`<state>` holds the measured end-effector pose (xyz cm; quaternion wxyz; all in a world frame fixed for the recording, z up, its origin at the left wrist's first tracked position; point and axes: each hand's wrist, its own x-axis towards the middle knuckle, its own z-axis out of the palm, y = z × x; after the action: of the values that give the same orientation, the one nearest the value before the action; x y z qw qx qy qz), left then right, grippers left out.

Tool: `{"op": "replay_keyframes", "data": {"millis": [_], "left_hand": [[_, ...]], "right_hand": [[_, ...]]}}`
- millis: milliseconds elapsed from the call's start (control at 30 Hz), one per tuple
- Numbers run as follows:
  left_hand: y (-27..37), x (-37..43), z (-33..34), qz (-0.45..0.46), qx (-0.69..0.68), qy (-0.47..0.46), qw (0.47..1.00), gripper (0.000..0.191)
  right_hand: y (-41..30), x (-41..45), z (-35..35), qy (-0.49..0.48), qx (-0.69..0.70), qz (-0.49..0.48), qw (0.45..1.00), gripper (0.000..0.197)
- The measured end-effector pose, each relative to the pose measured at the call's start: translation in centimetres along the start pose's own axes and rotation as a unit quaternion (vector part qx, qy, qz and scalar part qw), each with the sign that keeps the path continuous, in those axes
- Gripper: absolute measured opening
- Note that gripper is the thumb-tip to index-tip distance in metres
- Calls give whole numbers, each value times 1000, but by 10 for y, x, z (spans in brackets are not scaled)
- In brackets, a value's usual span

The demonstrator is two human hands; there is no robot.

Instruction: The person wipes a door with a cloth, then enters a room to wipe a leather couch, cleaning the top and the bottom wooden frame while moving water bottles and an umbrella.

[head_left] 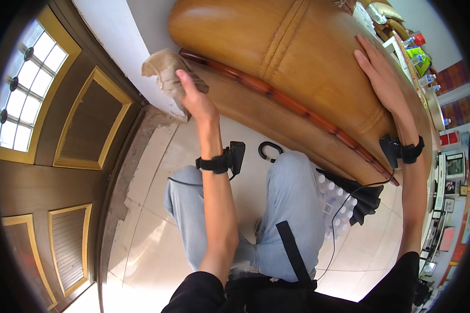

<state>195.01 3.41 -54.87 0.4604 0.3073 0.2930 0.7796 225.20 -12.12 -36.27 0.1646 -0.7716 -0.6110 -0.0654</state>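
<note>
A crumpled beige-brown cloth (pixel 168 76) is gripped in my left hand (pixel 196 98), its thumb lying on top. That hand is raised beside the white wall edge, at the left end of a brown leather sofa (pixel 235 39). My right hand (pixel 380 82) rests on the sofa's leather at the right, fingers extended, holding nothing that I can see. A glossy reddish-brown wooden trim (pixel 266 93) runs along the sofa between the two hands. Both wrists wear black straps with small black devices.
A brown panelled door (pixel 43 180) with gold trim stands at the left. On the tiled floor lie a black curved handle (pixel 260 150), a pack of white-capped bottles (pixel 337 203) and black fabric (pixel 366 203). A cable runs from my right wrist. Bottles and packets stand at the upper right.
</note>
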Motion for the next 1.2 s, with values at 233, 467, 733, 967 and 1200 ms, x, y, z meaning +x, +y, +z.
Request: {"op": "replay_keyframes", "data": {"millis": [233,467,733,967,1200], "left_hand": [[-58,-90,34,-170,163,-111,965,75],[-70,-188,28,4,164,-248,955,47],[-33,-64,-7,-107,8,15,994,59],[49,42,-75,-128,-56,-154,978,51],[-54,20,-105,12,277,-227,934,65]], "right_hand": [[4,2,11,41,-34,-30,998,72],[8,0,10,53,-42,-32,997,71],[14,5,15,80,-41,-73,993,63],[9,-1,14,82,-58,-55,993,65],[2,4,10,59,-15,-78,995,62]]}}
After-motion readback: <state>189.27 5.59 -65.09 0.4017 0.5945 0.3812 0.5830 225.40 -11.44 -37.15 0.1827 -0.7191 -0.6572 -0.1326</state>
